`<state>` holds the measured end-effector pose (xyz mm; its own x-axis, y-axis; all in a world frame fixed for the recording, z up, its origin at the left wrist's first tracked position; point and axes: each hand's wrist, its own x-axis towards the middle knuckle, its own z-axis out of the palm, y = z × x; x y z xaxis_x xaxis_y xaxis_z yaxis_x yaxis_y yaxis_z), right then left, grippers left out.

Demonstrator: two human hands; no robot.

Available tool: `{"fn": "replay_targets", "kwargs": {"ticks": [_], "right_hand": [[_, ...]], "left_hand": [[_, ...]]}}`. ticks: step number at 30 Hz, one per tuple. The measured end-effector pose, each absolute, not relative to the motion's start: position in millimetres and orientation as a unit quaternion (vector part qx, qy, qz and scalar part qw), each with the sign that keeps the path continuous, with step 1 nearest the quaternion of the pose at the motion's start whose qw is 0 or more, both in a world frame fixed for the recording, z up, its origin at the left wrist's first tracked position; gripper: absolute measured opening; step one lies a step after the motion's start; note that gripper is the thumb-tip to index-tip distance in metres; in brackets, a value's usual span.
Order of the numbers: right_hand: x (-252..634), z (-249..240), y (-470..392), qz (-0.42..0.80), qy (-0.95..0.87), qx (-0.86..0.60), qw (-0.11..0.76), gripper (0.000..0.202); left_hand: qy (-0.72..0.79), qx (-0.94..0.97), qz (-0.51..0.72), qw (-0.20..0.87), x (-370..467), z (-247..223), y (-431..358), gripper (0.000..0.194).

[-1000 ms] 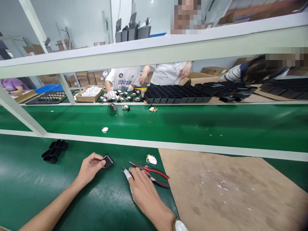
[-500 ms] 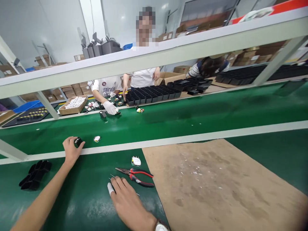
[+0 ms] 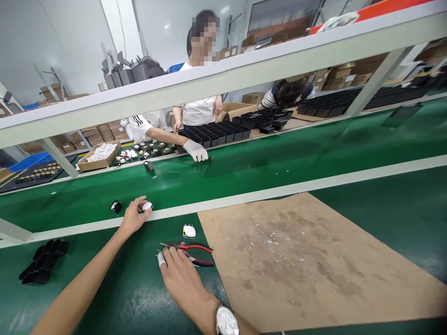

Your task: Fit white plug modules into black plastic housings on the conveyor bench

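The black housing (image 3: 115, 207) has left the left hand (image 3: 133, 217) and now sits on the green belt (image 3: 244, 170), beyond the pale rail (image 3: 216, 205). The left hand's fingers have moved to the white-topped board (image 3: 147, 205) just beside it, thumb and fingertips around its edges; I cannot tell how firmly it is gripped. So the housing is set down, and the work in hand has shifted to the board.

The right hand (image 3: 183, 274) stays on the tabletop (image 3: 139, 298) by the pliers (image 3: 184, 245), thin metal tips jutting from under its curled fingers; whether they clasp that tool I cannot tell. A second board (image 3: 189, 231) lies near the pliers. Across the belt, a co-worker's gloved hand (image 3: 196, 150) has reached farther along the far edge
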<state>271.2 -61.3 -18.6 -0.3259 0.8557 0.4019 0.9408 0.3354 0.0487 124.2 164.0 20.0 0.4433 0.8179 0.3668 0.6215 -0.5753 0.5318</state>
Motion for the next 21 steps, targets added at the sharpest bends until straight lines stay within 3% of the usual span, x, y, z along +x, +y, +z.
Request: {"fn": "replay_targets", "kwargs": {"ticks": [7,11,13,16,18,21], "right_hand": [[273.2,-20.9,-66.2,-0.15,-0.799,-0.549,0.195,0.018],[271.7,-26.5,-72.3,-0.136,-0.829,-0.486,0.243,0.047],[268.4,-29.2,-75.1,-0.114,-0.846,-0.454,0.256,0.054],[262.2,-31.9,-77.7,-0.083,-0.869,-0.413,0.258,0.063],[259.7,-33.1,-77.6,-0.068,-0.883,-0.388,0.256,0.07],[260.3,-34.5,-75.6,-0.036,-0.889,-0.374,0.263,0.071]], "left_hand": [[0.327,0.893,0.175,0.256,64.4,37.3,24.1,0.057],[0.307,0.891,0.13,0.308,20.1,46.2,-4.6,0.067],[0.345,0.886,0.162,0.265,-15.2,54.2,3.7,0.066],[0.49,0.838,0.226,0.08,-84.3,65.3,31.5,0.05],[0.61,0.753,0.245,-0.032,-131.7,67.6,48.9,0.055],[0.681,0.684,0.255,-0.063,-187.5,60.8,57.4,0.066]]}}
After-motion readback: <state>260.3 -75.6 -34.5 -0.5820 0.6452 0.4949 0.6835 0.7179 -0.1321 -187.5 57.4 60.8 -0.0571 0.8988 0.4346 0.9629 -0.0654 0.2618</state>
